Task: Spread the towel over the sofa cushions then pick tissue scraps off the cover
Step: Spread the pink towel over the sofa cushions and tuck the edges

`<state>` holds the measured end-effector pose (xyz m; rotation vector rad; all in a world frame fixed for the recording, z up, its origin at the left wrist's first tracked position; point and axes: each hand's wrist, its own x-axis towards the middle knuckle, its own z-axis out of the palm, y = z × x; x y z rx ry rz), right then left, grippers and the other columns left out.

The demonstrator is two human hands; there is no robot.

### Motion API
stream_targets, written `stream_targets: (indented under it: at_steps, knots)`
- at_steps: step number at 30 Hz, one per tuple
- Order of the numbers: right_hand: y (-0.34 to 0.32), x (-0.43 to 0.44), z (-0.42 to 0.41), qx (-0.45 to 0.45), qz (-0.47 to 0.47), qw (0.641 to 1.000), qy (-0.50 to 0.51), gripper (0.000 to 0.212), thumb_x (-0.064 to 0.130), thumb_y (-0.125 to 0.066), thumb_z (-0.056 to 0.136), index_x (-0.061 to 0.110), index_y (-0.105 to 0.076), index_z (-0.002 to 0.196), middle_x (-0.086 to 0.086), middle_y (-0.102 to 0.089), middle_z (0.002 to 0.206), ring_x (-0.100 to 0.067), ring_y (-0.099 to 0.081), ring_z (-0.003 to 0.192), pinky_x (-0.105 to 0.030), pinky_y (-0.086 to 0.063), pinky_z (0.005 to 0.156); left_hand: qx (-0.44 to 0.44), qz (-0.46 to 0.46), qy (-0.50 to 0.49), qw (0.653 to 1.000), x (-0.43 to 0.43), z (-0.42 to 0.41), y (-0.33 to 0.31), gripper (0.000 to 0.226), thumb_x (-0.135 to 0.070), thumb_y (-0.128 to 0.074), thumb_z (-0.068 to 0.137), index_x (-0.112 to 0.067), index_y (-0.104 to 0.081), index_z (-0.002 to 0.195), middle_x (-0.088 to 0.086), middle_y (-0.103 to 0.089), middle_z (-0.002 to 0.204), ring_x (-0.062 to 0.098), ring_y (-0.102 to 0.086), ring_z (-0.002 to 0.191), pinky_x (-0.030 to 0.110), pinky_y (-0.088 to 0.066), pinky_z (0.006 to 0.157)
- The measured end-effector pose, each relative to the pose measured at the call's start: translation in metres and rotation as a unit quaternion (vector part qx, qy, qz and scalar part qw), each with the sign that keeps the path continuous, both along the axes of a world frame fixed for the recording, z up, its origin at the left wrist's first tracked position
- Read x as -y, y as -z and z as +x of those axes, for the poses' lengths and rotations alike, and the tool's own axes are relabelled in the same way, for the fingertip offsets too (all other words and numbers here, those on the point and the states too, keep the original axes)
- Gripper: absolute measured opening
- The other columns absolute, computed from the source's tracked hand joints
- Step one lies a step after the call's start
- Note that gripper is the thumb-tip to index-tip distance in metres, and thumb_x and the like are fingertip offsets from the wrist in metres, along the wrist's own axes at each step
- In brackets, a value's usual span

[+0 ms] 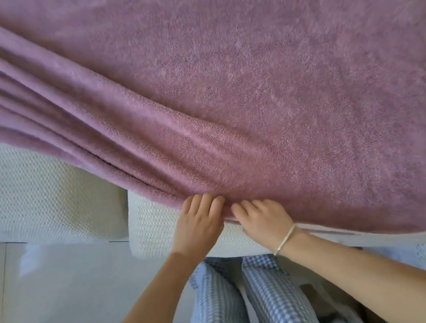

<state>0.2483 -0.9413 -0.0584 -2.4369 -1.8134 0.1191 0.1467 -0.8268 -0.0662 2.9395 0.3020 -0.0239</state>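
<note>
No text, label, brand, number or sign can be read anywhere.

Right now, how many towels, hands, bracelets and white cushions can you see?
Purple towel: 1
Hands: 2, left hand, right hand
Bracelet: 1
White cushions: 2, left cushion, near cushion
Total: 6

The towel [247, 71] past the top and left edges, the cushion [155, 227] mostly beneath it.

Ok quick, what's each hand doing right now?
Left hand: grips the near edge of the fluffy mauve towel.
Right hand: grips the same towel edge beside it.
</note>
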Motion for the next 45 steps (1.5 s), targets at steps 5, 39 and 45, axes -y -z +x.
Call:
stream_targets:
  at_steps: [5,39,45]
  knots:
    - [-0.004,-0.028,-0.003,0.002,-0.048,0.998,0.035,0.045,0.04,-0.089,0.047,0.014,-0.058,0.066,0.005,-0.051,0.03,-0.008,-0.052,0.023,-0.013,-0.034,0.025,0.004,-0.006,0.013,1.0,-0.023,-0.002,-0.007,0.02,-0.033,-0.046,0.073,-0.015,-0.046,0.082,0.0,-0.065,0.074,0.018,-0.059,0.06,0.027,-0.048,0.054]
    - [0.013,-0.129,-0.117,0.006,-0.136,0.988,0.07,0.035,0.033,-0.088,0.03,0.018,-0.066,0.052,0.005,-0.062,0.041,-0.006,-0.061,0.037,-0.011,-0.041,0.032,-0.067,0.047,0.045,0.996,-0.157,-0.096,0.012,0.023,-0.001,-0.077,0.048,-0.013,-0.06,0.058,0.001,-0.058,0.053,0.021,-0.058,0.05,0.028,-0.054,0.058]
    - [-0.001,-0.177,-0.126,0.003,-0.088,0.995,0.056,0.012,0.023,-0.066,0.051,0.016,-0.06,0.044,0.005,-0.054,0.031,-0.006,-0.055,0.027,-0.012,-0.034,0.026,-0.041,-0.002,0.057,0.998,-0.172,-0.116,0.002,0.012,-0.007,-0.053,0.059,-0.015,-0.055,0.05,-0.002,-0.054,0.046,0.017,-0.054,0.043,0.024,-0.048,0.05]
